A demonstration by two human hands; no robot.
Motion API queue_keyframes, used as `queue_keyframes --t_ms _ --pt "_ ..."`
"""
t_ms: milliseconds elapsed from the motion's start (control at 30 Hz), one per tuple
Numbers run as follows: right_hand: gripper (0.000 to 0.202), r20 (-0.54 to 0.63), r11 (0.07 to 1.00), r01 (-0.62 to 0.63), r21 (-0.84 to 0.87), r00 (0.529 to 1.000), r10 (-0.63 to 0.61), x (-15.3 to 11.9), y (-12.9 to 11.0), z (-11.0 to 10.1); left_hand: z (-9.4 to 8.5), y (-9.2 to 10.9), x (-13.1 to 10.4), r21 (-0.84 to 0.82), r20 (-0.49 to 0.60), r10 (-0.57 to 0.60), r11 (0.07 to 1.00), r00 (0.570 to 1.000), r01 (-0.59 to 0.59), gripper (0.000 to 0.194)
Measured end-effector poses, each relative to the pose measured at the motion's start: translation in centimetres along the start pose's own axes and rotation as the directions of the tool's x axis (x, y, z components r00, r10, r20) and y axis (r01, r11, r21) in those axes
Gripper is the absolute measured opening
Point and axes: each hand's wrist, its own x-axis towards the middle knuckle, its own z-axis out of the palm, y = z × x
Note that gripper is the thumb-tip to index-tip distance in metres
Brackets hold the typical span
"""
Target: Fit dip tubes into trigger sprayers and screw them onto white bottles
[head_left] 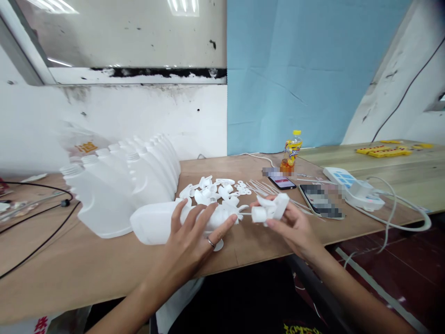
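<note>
A white plastic bottle [153,223] lies on its side on the table, its neck toward the right. My left hand [194,232], with a ring on one finger, wraps over the neck end of it. In my right hand [292,227] is a white trigger spray head [269,209], gripped between thumb and fingers. A thin tube runs left from the spray head to the bottle's mouth, where my left fingers partly hide it. Behind the hands lies a pile of loose white plastic spray parts [208,190].
Rows of white bottles [104,199] stand at the left. Small white rings [242,187] and thin tubes [264,189] lie behind my right hand. Further right are two phones [320,199], a drink bottle [291,153] and a power strip [354,188] with looping cable. Black cables [52,232] cross the left side.
</note>
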Motion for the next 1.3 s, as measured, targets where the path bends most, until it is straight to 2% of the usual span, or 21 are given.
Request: queue_keyframes --t_ms 67,167,300,433,500,600,700,800,933,1033,1167,1300 --pt "0.037 0.105 0.997 -0.03 -0.076 0.994 0.038 0.0 -0.2 1.2 0.5 0.2 0.0 -0.033 0.004 0.038 0.999 0.999 -0.038 0.064" --pt "0.034 0.21 0.982 0.02 -0.189 0.978 0.021 0.4 -0.4 2.2 1.3 0.0 -0.3 -0.09 -0.061 0.035 0.995 0.998 -0.04 0.055" --pt "0.041 0.295 0.977 0.101 -0.19 0.955 -0.042 0.9 0.6 3.0 1.9 -0.6 -0.6 -0.097 -0.145 0.023 0.995 0.989 -0.038 0.051" --pt "0.033 0.272 0.949 0.216 -0.23 0.95 -0.151 0.8 2.6 3.3 1.8 -0.7 -0.8 -0.079 -0.121 0.066 0.994 0.99 -0.076 0.051" --pt "0.031 0.242 0.948 0.179 -0.263 0.964 -0.115 0.6 3.3 3.3 1.7 -0.6 -0.9 -0.077 -0.081 0.111 0.99 0.99 -0.117 0.049" --pt "0.039 0.199 0.957 0.106 -0.27 0.979 -0.053 0.4 3.6 3.3 1.8 -0.6 -0.9 -0.059 -0.046 0.138 0.988 0.989 -0.14 0.047" --pt "0.045 0.212 0.945 0.152 -0.289 0.973 -0.091 0.4 3.5 3.4 1.9 -0.6 -0.9 -0.069 -0.062 0.122 0.99 0.991 -0.127 0.048" --pt "0.041 0.187 0.947 0.13 -0.293 0.979 -0.077 0.3 3.4 3.5 1.8 -0.6 -0.8 -0.094 -0.075 0.139 0.985 0.987 -0.146 0.047" --pt "0.049 0.225 0.933 0.182 -0.309 0.968 -0.114 0.3 3.6 3.5 1.8 -0.6 -0.7 -0.099 -0.09 0.134 0.985 0.987 -0.143 0.047" --pt "0.042 0.189 0.937 0.156 -0.314 0.977 -0.099 0.4 3.7 3.4 1.8 -0.5 -0.7 -0.121 -0.081 0.136 0.982 0.987 -0.145 0.048" --pt "0.052 0.213 0.927 0.18 -0.329 0.97 -0.112 0.4 3.8 3.4 1.9 -0.4 -0.6 -0.115 -0.09 0.124 0.984 0.988 -0.134 0.05" --pt "0.051 0.13 0.946 0.105 -0.307 0.989 -0.067 0.3 3.7 3.6 1.9 -0.3 -0.6 -0.155 -0.099 0.122 0.978 0.988 -0.137 0.05"
